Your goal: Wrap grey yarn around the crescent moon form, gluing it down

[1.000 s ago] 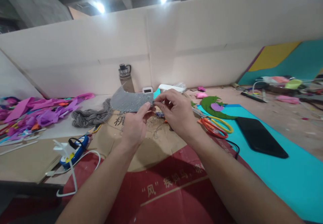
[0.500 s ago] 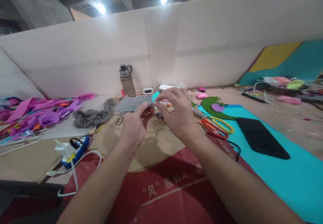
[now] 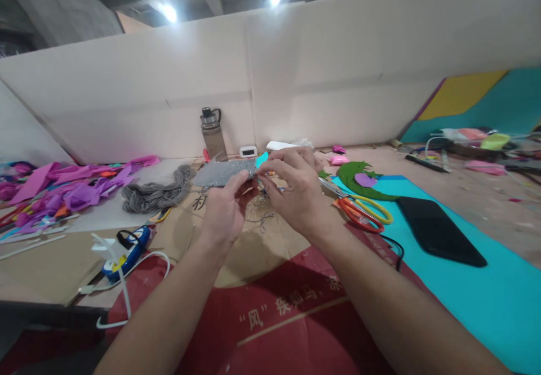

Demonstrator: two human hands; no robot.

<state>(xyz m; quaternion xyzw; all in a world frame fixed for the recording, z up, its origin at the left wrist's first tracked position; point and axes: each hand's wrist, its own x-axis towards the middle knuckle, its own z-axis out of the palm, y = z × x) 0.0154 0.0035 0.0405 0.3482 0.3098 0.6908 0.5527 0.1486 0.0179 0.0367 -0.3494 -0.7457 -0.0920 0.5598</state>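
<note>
My left hand (image 3: 226,203) grips a flat piece covered with grey yarn (image 3: 224,172), thumb on top and fingers curled beneath it. A bright turquoise bit (image 3: 261,159) shows at the piece's right end. There, my right hand (image 3: 298,186) has thumb and index finger drawn together in a pinch against the edge; what lies between those fingertips is too small to make out. A loose grey strand (image 3: 262,222) lies on the cardboard below the hands. Left of the piece rests a bundle of grey yarn (image 3: 158,192).
Scissors with orange and yellow handles (image 3: 363,213) lie right of my hands, near a black phone (image 3: 439,231) on a turquoise sheet (image 3: 477,302). A bottle (image 3: 213,138) stands at the back. A blue power strip (image 3: 127,257) with white cable and pink-purple scraps (image 3: 84,195) are at left.
My right hand's fingers have shifted slightly down and closer together at the piece's right end. The left hand keeps its hold in nearly the same place.
</note>
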